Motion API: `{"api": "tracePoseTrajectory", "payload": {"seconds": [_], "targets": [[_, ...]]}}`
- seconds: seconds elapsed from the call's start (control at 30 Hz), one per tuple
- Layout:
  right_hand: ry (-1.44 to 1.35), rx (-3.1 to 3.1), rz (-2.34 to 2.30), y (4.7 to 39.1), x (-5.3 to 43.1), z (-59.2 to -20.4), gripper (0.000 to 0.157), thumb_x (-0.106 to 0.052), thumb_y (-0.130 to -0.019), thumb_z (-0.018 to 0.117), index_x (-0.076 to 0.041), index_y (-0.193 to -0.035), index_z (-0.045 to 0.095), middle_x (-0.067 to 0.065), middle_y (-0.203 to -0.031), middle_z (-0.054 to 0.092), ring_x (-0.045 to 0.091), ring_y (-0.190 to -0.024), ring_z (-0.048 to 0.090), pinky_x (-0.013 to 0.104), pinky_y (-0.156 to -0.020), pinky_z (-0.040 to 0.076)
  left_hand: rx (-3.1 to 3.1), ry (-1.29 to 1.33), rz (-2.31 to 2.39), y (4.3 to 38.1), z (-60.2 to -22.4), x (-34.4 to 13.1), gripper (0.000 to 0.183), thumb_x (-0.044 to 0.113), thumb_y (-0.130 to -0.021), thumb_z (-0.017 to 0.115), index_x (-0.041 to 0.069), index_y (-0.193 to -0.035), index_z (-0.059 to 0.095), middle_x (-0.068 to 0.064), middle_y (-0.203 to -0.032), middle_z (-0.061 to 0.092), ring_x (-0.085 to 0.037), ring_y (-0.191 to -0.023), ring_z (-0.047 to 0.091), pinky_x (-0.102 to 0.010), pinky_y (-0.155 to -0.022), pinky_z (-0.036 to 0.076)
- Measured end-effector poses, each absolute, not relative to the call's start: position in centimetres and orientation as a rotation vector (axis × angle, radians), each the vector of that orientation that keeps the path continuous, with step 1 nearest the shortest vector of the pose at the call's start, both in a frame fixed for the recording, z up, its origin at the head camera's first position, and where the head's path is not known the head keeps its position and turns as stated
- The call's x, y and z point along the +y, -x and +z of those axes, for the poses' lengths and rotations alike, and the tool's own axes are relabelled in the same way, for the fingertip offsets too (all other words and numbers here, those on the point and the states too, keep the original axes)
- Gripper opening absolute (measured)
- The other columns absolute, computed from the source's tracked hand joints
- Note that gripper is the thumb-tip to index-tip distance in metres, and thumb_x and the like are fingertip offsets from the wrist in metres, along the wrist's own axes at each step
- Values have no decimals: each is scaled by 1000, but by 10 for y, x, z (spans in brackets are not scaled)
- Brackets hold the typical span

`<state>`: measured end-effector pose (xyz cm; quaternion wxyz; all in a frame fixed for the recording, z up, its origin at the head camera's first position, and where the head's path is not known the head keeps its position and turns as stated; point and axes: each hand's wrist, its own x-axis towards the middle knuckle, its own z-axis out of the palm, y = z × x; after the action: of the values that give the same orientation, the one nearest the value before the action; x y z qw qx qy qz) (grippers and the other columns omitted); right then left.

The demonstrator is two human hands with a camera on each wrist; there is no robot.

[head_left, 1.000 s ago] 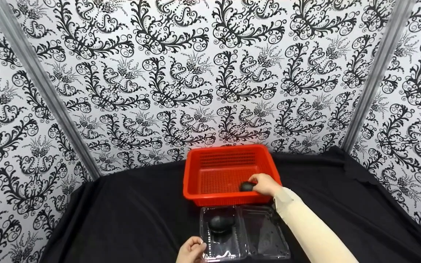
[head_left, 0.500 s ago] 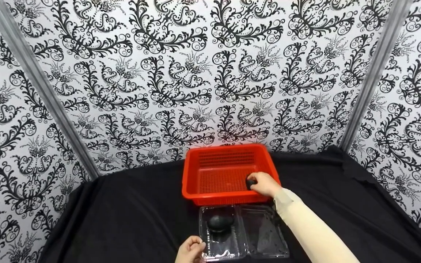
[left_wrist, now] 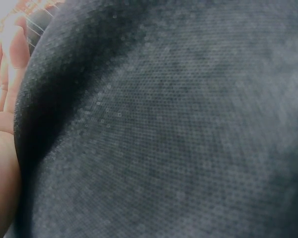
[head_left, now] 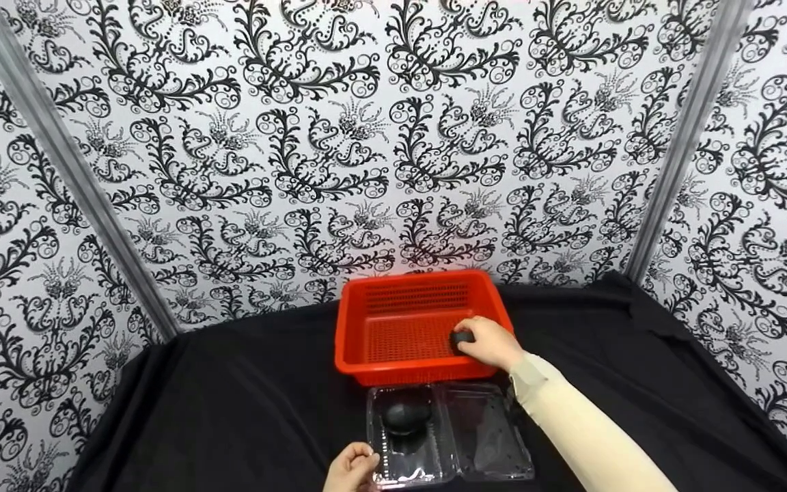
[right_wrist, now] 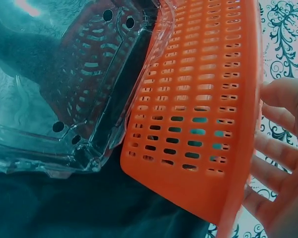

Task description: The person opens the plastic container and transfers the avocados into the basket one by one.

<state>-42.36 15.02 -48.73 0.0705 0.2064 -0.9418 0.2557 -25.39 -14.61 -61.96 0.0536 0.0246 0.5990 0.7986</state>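
Observation:
In the head view my right hand (head_left: 492, 343) reaches over the near right rim of the red basket (head_left: 410, 373). Its thumb and fingers grip a dark egg-shaped object (head_left: 460, 339), avocado-like, partly covered by the fingers. Below the basket lies an opened clear plastic clamshell container (head_left: 412, 468). Inside its left half rests a larger-looking dark oval object (head_left: 405, 415). My left hand (head_left: 351, 468) pinches that half's left edge between thumb and finger. The right wrist view shows the right hand (right_wrist: 283, 163) behind the basket's perforated wall, its held object hidden.
The clamshell's lid half (head_left: 492, 437) lies flat to the right, close to the basket. Black cloth (head_left: 250, 410) covers the table. Patterned wall panels (head_left: 339, 150) stand behind and at both sides. Dark fabric (left_wrist: 164, 124) blocks most of the left wrist view.
The dark object in my right hand has turned and risen slightly, with less of it showing past the fingers than a second ago. My left hand stays at the container's edge.

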Motion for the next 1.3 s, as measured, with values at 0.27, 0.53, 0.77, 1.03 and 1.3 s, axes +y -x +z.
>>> {"api": "tracePoseTrajectory", "payload": {"seconds": [0.27, 0.53, 0.77, 1.03, 1.3], "targets": [[-669, -2792, 736, 412, 156, -477, 27, -17, -84, 71, -7, -109, 68, 9, -110, 65, 27, -105, 60, 44, -92, 48, 1854, -58, 2433, 254, -618, -145, 10, 2, -86, 61, 4, -88, 52, 7, -58, 46, -3, -47, 44, -14, -45, 41], [-769, -2740, 714, 396, 155, -462, 28, -19, -84, 71, -7, -110, 68, 9, -111, 64, 27, -106, 60, 45, -93, 48, 1849, -17, 2441, 253, -619, -145, 13, 6, -84, 65, 9, -85, 52, 7, -58, 45, -3, -46, 42, -15, -44, 41], [-878, -2671, 652, 385, 153, -451, 30, -21, -83, 70, -9, -110, 68, 5, -109, 63, 24, -105, 59, 42, -94, 48, 1839, -48, 2424, 254, -618, -146, 12, 3, -87, 63, 1, -88, 51, 5, -60, 48, -6, -48, 52, -21, -47, 52], [-963, -2629, 587, 371, 141, -443, 33, -22, -83, 70, -13, -114, 67, 2, -112, 63, 20, -104, 60, 40, -89, 50, 1821, -81, 2420, 255, -619, -147, 12, 5, -87, 63, 10, -88, 52, 6, -61, 48, -4, -48, 52, -21, -48, 53], [-1055, -2606, 514, 359, 127, -433, 35, -23, -85, 69, -12, -118, 66, 3, -115, 63, 21, -105, 60, 40, -90, 50, 1844, -56, 2400, 255, -620, -147, 12, 6, -87, 64, 6, -90, 52, 5, -62, 50, -5, -50, 55, -21, -48, 53]]}}
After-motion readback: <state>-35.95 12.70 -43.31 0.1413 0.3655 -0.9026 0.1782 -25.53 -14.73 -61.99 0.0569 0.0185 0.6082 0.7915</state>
